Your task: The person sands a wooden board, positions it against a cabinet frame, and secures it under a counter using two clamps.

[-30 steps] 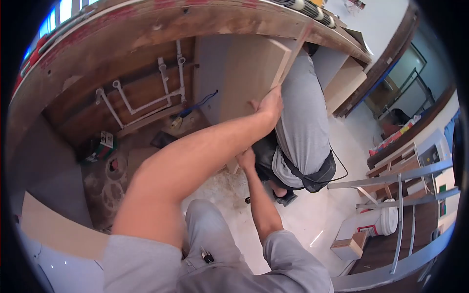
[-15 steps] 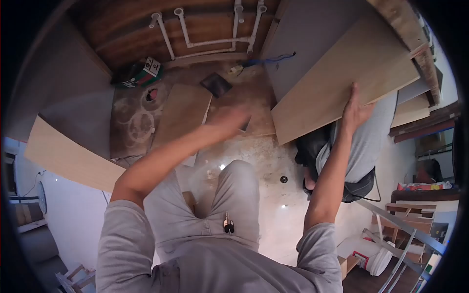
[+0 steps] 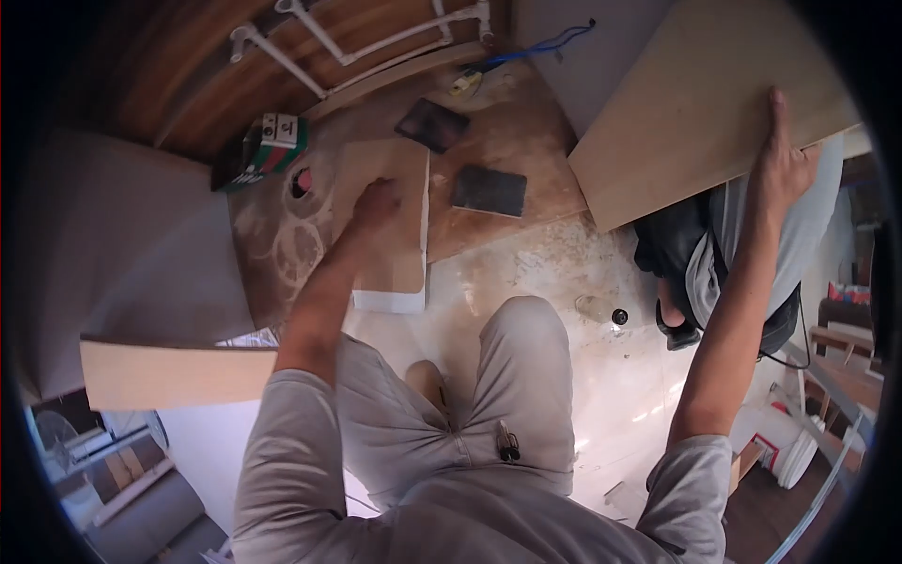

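Observation:
My right hand (image 3: 785,174) grips the lower edge of a pale plywood panel (image 3: 691,117), its thumb lying along the face and its fingers behind. The panel leans at an angle on the right. My left hand (image 3: 376,202) is over a flat tan sheet (image 3: 399,254) with a white edge, which lies on the floor inside the cabinet frame. Its fingers are smeared and point away from me, so I cannot tell what they hold. Right of that sheet are a dark flat square (image 3: 489,191) and another dark sheet (image 3: 433,125).
White pipes (image 3: 324,56) run along the wooden back wall. A green box (image 3: 268,150) stands near a floor hole (image 3: 301,182). Blue wires (image 3: 536,49) come out at the back. A person in grey trousers (image 3: 822,216) sits at right. A bottle (image 3: 599,309) lies on the floor.
My left hand has swung left, from near the dark square to over the tan sheet. My right hand still holds the panel. The view has turned, shifting things sideways.

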`<state>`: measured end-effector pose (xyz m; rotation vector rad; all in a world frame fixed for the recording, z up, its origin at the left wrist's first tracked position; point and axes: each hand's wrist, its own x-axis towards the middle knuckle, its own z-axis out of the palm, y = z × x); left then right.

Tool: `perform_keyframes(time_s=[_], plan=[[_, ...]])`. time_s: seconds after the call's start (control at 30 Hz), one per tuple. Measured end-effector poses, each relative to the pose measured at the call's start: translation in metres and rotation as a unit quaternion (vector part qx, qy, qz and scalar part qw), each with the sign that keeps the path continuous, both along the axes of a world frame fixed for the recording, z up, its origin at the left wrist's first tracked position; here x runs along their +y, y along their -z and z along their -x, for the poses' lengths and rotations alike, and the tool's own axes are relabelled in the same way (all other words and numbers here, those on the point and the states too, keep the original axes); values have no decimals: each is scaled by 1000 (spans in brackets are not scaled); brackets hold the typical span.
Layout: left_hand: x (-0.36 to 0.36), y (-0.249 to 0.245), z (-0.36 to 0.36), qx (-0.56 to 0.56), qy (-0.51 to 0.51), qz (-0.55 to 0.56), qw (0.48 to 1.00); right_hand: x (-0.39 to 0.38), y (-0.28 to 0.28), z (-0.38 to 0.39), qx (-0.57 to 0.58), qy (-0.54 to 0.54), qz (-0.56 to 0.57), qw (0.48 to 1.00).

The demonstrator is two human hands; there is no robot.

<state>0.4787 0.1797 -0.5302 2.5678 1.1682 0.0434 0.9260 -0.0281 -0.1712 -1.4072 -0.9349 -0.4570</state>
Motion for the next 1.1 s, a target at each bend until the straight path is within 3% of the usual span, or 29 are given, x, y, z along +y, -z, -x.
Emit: perform_keyframes(time_s=[0.03,0.2,0.37,0.5,0.57,0.67,0.77,0.87,0.97,1.07,1.1], plan=[[2,0,-25,-49,11,34,998,-1,1,-2,0,6,11,1000],[-42,-4,-145,4,141,27,990,-2,8,-19,-46,32,23,998],[-31,-2,-180,81,177,57,979,-3,12,-20,-60,3,32,998],[-28,-29,-159,34,35,36,998,-9,18,-43,-143,18,115,983],[-20,-40,-135,-21,-56,54,997,-22,31,-64,-226,64,222,946],[1,-19,-50,30,-323,130,937,-30,38,-83,-297,92,277,909],[-5,18,21,28,-448,103,888,-27,41,-82,-256,67,247,932],[-36,7,35,79,-433,61,896,-21,40,-83,-214,23,212,953],[-34,11,36,-14,-350,-87,933,-20,39,-80,-198,-22,184,963],[12,12,0,-133,-109,-104,980,-29,38,-82,-322,144,267,897],[30,18,-17,-149,-55,-96,983,-31,38,-79,-285,154,287,901]])
